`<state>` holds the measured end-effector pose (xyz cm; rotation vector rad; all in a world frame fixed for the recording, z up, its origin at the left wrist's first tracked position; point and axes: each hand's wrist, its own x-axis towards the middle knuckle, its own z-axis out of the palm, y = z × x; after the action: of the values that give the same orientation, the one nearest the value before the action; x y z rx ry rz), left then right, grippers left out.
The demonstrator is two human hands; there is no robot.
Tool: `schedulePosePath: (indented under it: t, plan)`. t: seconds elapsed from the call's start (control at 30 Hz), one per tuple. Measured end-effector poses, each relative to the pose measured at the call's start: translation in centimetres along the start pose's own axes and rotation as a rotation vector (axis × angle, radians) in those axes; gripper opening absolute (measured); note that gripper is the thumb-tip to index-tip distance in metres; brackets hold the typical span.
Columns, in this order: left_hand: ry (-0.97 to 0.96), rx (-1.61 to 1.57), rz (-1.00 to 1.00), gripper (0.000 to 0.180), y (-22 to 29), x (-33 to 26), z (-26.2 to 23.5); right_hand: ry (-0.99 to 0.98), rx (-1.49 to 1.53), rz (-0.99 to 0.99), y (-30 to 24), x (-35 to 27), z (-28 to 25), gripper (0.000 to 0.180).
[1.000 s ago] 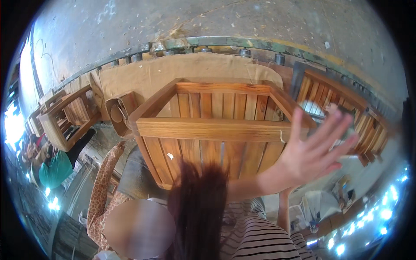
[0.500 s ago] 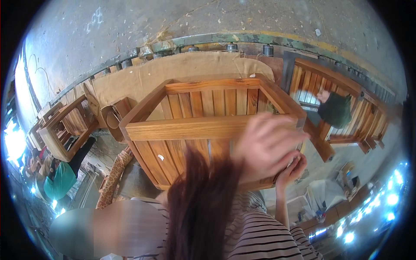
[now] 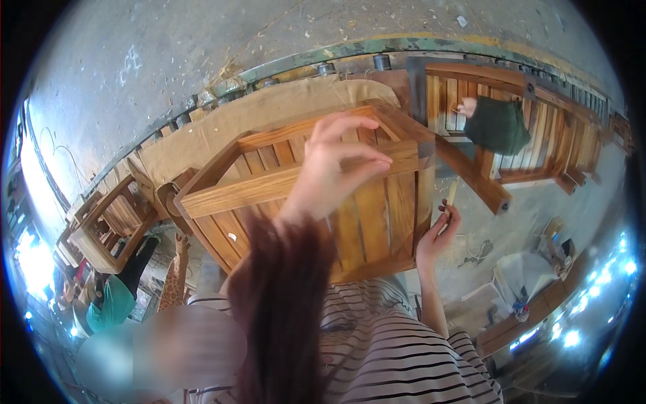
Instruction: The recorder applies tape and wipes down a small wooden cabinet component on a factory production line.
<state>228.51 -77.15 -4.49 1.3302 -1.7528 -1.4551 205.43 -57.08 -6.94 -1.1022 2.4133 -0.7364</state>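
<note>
A slatted wooden frame (image 3: 367, 232) with a raised top rail stands in front of me. Above this rail is my left hand (image 3: 323, 165), its thumb and fingers curved and apart, with nothing visible between them. Beside the frame's right side, my right hand (image 3: 437, 239) is closed on a thin pale stick (image 3: 453, 192) that points up from the fingertips. The fingertips look dark there. Dark hair (image 3: 282, 303) hangs across the lower middle and hides my left forearm and part of the frame's near side.
A co-worker's dark green sleeve (image 3: 498, 126) reaches over another slatted wooden piece (image 3: 545, 145) at the right. Tan cloth (image 3: 202, 145) covers the bench behind the frame. Smaller wooden frames (image 3: 111, 222) stand at the left, near a person in teal (image 3: 111, 303).
My left hand has moved left and up, away from my right hand, and its fingers have spread. My right hand has turned the pale stick into sight. The whole view has shifted.
</note>
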Motion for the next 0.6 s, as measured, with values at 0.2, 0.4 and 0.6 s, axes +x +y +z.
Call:
schedulePosePath:
  t: [0.2, 0.4, 0.6]
  plan:
    - [0.099, 0.255, -0.008, 0.007, 1.9, -0.8, 3.8, -0.063, 0.054, -0.048, -0.1, 0.1, -0.4, 0.022]
    - [0.049, 0.538, -0.057, 0.106, 2.6, 0.7, 4.5, -0.067, 0.245, 0.009, -0.2, 0.7, -1.7, 0.022]
    - [-0.536, 0.766, -0.215, 0.12, 3.7, 6.1, 2.8, -0.223, 0.55, -0.02, -3.5, 3.5, -3.9, 0.023]
